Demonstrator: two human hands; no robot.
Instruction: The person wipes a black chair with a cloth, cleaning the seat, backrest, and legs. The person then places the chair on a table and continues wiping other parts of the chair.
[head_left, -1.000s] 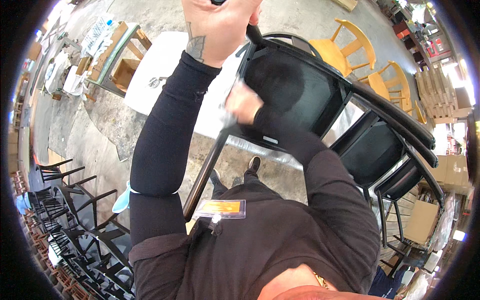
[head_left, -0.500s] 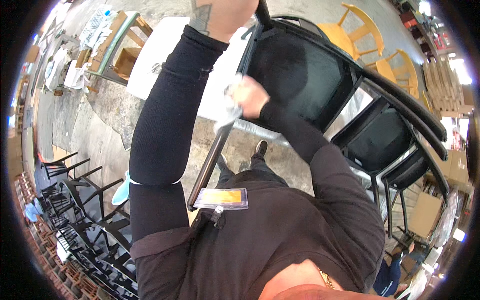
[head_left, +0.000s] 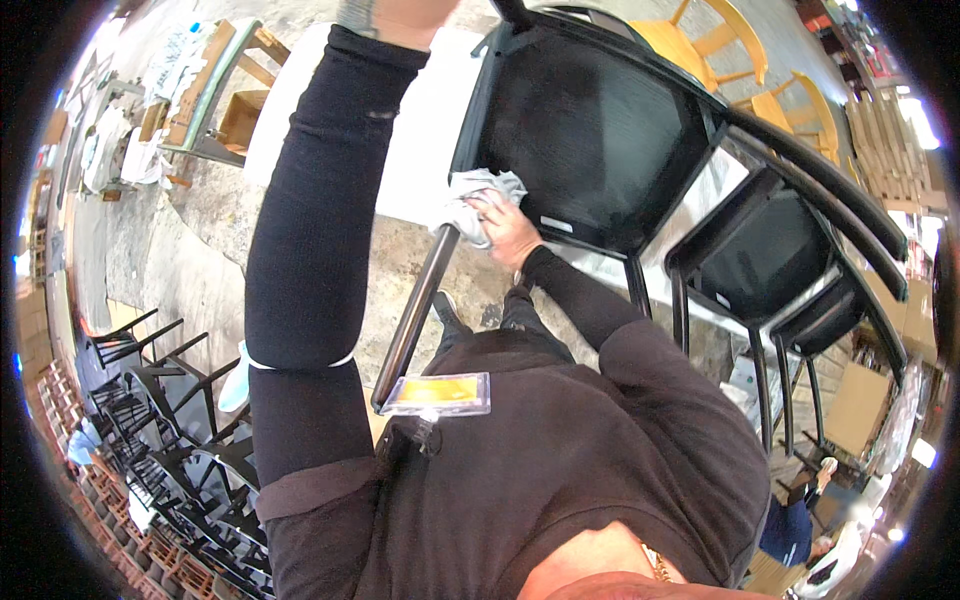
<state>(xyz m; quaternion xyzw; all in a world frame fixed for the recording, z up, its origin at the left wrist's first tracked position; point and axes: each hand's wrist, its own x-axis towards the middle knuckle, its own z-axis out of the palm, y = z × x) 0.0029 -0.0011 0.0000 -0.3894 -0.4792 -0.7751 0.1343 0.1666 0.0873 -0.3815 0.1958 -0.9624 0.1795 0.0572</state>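
A black chair [head_left: 600, 130] lies tilted in front of me, its dark panel facing up and one leg [head_left: 420, 310] pointing back toward my chest. My right hand [head_left: 512, 238] is closed on a crumpled white cloth [head_left: 482, 200]. The cloth is pressed around the corner where that leg meets the frame. At the top edge, my left hand [head_left: 412, 18] reaches past the left side of the chair. Its fingers are cut off by the picture, so whatever it grips is hidden.
A second black chair [head_left: 760, 255] stands close on the right, with yellow wooden chairs [head_left: 725, 65] beyond. A white-covered surface [head_left: 405, 165] lies under the chair. Several black chairs [head_left: 180, 440] crowd the left. Another person [head_left: 790, 525] is at the lower right.
My right hand has swung lower and the cloth has bunched at the leg's corner. The chair has shifted slightly, and my left hand has moved up and left, further out of the picture.
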